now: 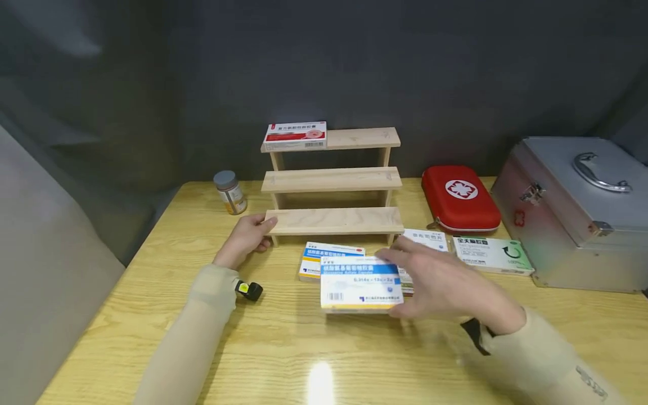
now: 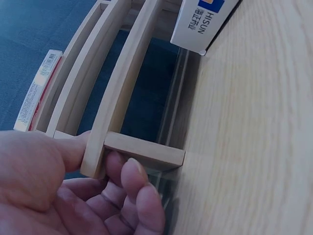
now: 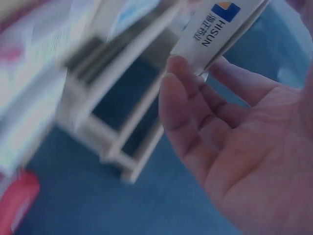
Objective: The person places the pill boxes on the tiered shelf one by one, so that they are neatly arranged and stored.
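The blue-and-white HISUN capsule box (image 1: pixel 360 286), just below the head view's centre, is pinched at its right end between the right hand's (image 1: pixel 437 278) parted thumb and fingers; the left hand (image 1: pixel 247 233), left of centre, grips the tiered wooden stand (image 1: pixel 331 180). A level box and steady stand should help.

White glare is thrown on the table (image 1: pixel 273 360) at six o'clock in the head view; the shelf (image 3: pixel 122 70) toward ten o'clock in the right wrist view is blurred.
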A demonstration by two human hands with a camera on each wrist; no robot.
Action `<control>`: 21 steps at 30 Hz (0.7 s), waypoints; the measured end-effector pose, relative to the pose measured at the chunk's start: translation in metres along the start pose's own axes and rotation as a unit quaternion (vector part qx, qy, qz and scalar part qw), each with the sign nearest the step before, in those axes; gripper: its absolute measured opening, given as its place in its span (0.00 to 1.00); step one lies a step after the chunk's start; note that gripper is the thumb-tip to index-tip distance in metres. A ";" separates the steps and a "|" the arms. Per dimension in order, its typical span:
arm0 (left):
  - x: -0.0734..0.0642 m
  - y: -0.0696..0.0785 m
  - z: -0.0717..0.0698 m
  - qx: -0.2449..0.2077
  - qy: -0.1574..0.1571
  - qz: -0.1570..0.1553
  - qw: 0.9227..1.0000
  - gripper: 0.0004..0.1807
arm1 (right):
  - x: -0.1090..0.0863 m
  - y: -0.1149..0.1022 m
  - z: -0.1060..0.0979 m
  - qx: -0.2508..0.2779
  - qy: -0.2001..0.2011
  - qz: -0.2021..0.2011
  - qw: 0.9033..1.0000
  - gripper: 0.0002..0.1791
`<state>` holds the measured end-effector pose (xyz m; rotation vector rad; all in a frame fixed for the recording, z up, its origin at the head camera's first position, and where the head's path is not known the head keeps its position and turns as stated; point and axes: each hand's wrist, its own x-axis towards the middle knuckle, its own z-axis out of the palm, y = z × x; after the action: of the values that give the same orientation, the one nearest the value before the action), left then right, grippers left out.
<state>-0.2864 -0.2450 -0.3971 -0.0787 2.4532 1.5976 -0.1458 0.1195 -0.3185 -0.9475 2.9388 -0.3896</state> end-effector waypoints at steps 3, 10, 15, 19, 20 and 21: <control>0.000 0.001 0.001 0.000 0.002 0.001 1.000 0.31 | 0.006 0.021 -0.024 -0.007 0.013 0.011 1.000 0.48; 0.003 0.002 0.001 -0.005 0.003 0.007 1.000 0.30 | 0.033 0.069 -0.079 -0.021 0.005 0.076 0.997 0.52; 0.003 -0.001 0.000 -0.006 0.003 0.008 1.000 0.31 | 0.063 0.102 -0.109 -0.011 -0.001 0.116 0.993 0.56; 0.003 -0.002 0.001 -0.005 0.000 0.008 1.000 0.30 | 0.087 0.123 -0.128 -0.009 -0.012 0.127 0.992 0.57; 0.003 -0.002 0.001 -0.005 0.001 0.008 1.000 0.30 | 0.093 0.126 -0.132 -0.009 -0.015 0.126 0.992 0.57; 0.002 -0.002 0.001 -0.005 0.001 0.007 1.000 0.31 | 0.100 0.129 -0.137 -0.010 -0.019 0.125 0.992 0.57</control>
<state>-0.2880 -0.2446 -0.4002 -0.0653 2.4530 1.6173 -0.3153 0.1936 -0.2128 -0.5706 2.9795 -0.3285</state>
